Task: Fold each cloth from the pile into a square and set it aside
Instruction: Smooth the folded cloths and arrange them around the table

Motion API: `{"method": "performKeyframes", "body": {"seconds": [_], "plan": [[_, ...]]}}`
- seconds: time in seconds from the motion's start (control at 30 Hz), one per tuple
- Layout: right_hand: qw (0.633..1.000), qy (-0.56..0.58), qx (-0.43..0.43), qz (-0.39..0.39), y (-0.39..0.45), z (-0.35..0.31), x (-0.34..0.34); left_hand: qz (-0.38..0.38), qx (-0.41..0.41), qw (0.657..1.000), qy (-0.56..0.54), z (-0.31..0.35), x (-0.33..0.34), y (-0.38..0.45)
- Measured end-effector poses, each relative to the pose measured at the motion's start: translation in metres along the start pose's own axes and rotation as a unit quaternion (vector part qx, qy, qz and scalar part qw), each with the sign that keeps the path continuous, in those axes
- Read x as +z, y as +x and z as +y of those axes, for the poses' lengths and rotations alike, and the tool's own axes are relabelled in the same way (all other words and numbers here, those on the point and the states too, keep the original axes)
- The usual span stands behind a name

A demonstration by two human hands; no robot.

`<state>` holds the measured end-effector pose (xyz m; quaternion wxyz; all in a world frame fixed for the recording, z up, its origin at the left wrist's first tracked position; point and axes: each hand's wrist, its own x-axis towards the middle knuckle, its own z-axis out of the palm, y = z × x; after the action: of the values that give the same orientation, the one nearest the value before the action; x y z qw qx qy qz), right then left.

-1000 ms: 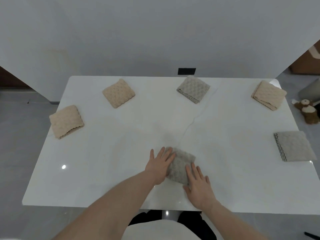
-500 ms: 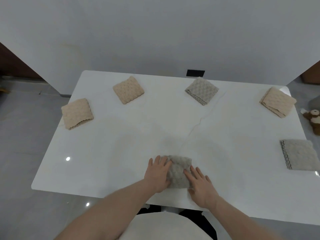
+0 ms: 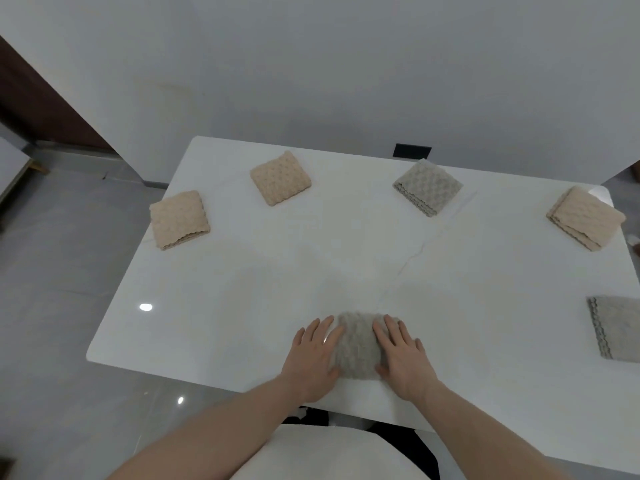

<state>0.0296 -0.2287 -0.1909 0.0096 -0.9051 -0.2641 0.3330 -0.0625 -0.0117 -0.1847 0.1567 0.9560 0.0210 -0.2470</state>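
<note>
Your left hand [image 3: 313, 355] and right hand [image 3: 401, 355], fingers flat and grasping nothing, have squared the grey cloth [image 3: 356, 348] from a tilt at the near table [image 3: 242, 306] edge, so it looks folded and ready to set aside.

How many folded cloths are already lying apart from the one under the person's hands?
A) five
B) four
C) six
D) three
A: three beige cloths and two grey cloths lie around the table, apart from the grey cloth under the hands.
</note>
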Motion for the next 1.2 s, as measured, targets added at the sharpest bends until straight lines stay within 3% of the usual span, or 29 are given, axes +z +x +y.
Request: {"method": "performKeyframes", "body": {"seconds": [0.27, 0.57, 0.7, 0.8, 0.97, 1.2], "plan": [[0.995, -0.082, -0.047, -0.018, 0.020, -0.008, -0.009, -0.014, -0.014, 1.000, -0.002, -0.016, 0.003, -0.005], [1.000, -0.004, -0.021, -0.004, -0.015, -0.027, 0.010, -0.048, 0.016, 0.999, -0.010, -0.013, -0.003, -0.013], [0.996, 0.062, 0.004, 0.061, -0.026, -0.021, 0.019, -0.024, 0.026, 0.999, -0.009, -0.017, -0.001, -0.015], [0.993, 0.026, -0.044, 0.110, -0.032, -0.011, 0.017, -0.015, 0.035, 0.999, -0.004, -0.019, -0.001, -0.017], [0.997, -0.024, -0.061, 0.043, -0.036, -0.009, 0.025, -0.054, 0.068, 0.995, 0.039, -0.012, -0.001, -0.011], [0.995, -0.066, -0.068, -0.020, -0.022, -0.023, 0.019, -0.099, 0.033, 0.992, 0.065, -0.006, 0.010, -0.012]]}}
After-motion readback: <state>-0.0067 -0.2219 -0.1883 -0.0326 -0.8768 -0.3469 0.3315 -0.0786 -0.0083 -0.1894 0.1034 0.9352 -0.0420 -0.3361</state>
